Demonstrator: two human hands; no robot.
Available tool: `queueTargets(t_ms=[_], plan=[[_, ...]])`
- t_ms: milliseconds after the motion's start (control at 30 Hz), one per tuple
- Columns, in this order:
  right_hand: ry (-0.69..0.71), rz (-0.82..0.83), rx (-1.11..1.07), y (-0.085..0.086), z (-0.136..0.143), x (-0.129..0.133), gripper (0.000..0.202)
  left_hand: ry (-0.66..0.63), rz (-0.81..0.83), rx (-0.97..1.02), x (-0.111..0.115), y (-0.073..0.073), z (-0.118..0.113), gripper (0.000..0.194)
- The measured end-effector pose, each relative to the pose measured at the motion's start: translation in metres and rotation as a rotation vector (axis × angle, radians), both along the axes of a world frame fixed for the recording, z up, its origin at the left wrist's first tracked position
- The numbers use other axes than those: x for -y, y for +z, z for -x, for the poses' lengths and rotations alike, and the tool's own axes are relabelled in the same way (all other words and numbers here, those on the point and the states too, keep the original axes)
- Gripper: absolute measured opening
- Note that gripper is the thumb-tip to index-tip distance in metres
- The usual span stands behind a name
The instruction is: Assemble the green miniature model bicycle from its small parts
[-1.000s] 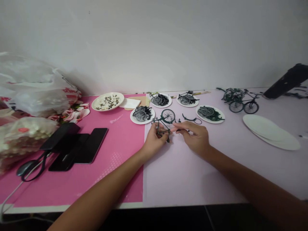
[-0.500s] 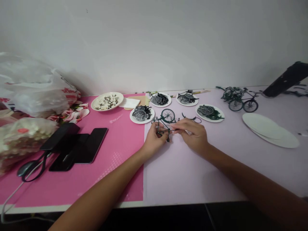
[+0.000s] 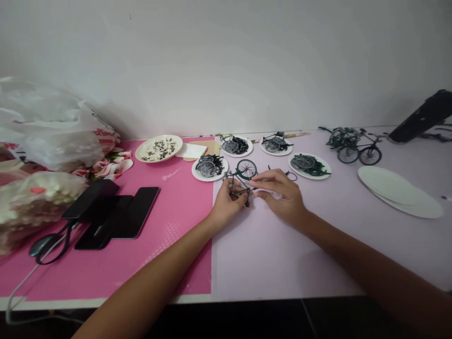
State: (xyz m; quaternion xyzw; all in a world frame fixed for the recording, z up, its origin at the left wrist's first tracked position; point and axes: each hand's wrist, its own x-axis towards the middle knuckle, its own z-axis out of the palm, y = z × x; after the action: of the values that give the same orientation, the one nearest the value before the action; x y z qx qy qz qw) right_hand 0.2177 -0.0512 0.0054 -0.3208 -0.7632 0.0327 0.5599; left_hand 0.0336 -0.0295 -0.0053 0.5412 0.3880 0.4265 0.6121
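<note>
My left hand (image 3: 227, 203) pinches a small dark green model bicycle frame (image 3: 240, 183), thumb and fingers closed around its lower part. A spoked wheel (image 3: 246, 169) shows at the frame's far side; whether it is fixed there I cannot tell. Just right of the frame is my right hand (image 3: 284, 195), its thumb and fingers apart, with nothing plainly held. A thin dark piece juts from the frame toward those fingertips. Behind the right hand lies a thin curved part (image 3: 291, 175), partly hidden by the fingers.
Small plates of model parts (image 3: 210, 168) (image 3: 310, 166) stand toward the wall. Assembled model bicycles (image 3: 359, 149) and overlapping white plates (image 3: 420, 200) are at the right. On the left are a bowl (image 3: 158, 159), black phones (image 3: 137, 214) and plastic bags (image 3: 52, 132).
My right thumb and fingers have parted from a pinch at the frame, the fingers lifting slightly. My left hand still holds the frame in the same place. The view has shifted slightly.
</note>
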Motion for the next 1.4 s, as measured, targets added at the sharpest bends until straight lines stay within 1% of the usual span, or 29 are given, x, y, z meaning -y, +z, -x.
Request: queueTargets(t_ms=[133,300,400,467,533,600,667,733,767,833,867,933,1033,1100,1200,1300,1400], plan=[[0.001,0.025,-0.041,-0.002,-0.001,0.000,0.025,0.001,0.012,-0.006,0.000,0.000,0.000,0.040],[0.075,0.028,-0.062,-0.001,0.001,0.002,0.034,-0.007,0.012,-0.009,0.000,0.000,0.000,0.040],[0.083,0.036,-0.066,-0.003,0.002,0.003,0.035,-0.003,0.011,-0.012,-0.001,0.001,0.001,0.040],[0.045,0.028,-0.074,-0.003,0.001,0.003,0.030,-0.001,0.018,-0.010,-0.001,0.002,0.001,0.040],[-0.030,0.003,-0.071,0.000,-0.002,0.004,0.025,-0.002,0.029,-0.003,-0.002,0.002,0.002,0.040],[-0.117,-0.015,-0.040,0.006,-0.011,0.003,0.023,-0.005,0.039,0.003,-0.002,0.003,0.002,0.040],[-0.197,0.007,0.015,0.015,-0.024,0.000,0.026,-0.010,0.047,0.004,-0.002,0.002,0.001,0.039],[-0.299,0.083,0.113,0.022,-0.042,-0.006,0.030,-0.010,0.049,0.007,-0.003,0.001,0.001,0.038],[-0.380,0.150,0.179,0.025,-0.051,-0.010,0.031,-0.006,0.045,0.009,-0.003,0.001,0.001,0.039],[-0.579,0.323,0.330,0.029,-0.068,-0.017,0.029,0.010,0.029,0.013,-0.003,0.000,0.000,0.040],[-0.643,0.422,0.417,0.030,-0.076,-0.020,0.026,0.016,0.020,0.011,-0.003,0.000,0.000,0.041],[-0.718,0.589,0.581,0.029,-0.088,-0.025,0.022,0.023,0.010,0.005,-0.002,0.000,0.000,0.041],[-0.735,0.817,0.747,0.023,-0.097,-0.028,0.020,0.025,0.004,-0.003,-0.001,0.000,0.000,0.039],[-0.727,0.913,0.794,0.020,-0.098,-0.028,0.019,0.034,-0.003,-0.006,0.000,-0.001,0.000,0.038],[-0.697,0.969,0.839,0.019,-0.095,-0.026,0.019,0.040,-0.010,-0.007,0.000,-0.002,-0.001,0.036],[-0.677,1.000,0.876,0.022,-0.089,-0.024,0.021,0.032,-0.009,-0.006,0.000,-0.004,-0.002,0.037],[-0.668,0.970,0.845,0.025,-0.084,-0.021,0.020,0.035,-0.017,-0.015,0.000,-0.005,-0.002,0.037]])
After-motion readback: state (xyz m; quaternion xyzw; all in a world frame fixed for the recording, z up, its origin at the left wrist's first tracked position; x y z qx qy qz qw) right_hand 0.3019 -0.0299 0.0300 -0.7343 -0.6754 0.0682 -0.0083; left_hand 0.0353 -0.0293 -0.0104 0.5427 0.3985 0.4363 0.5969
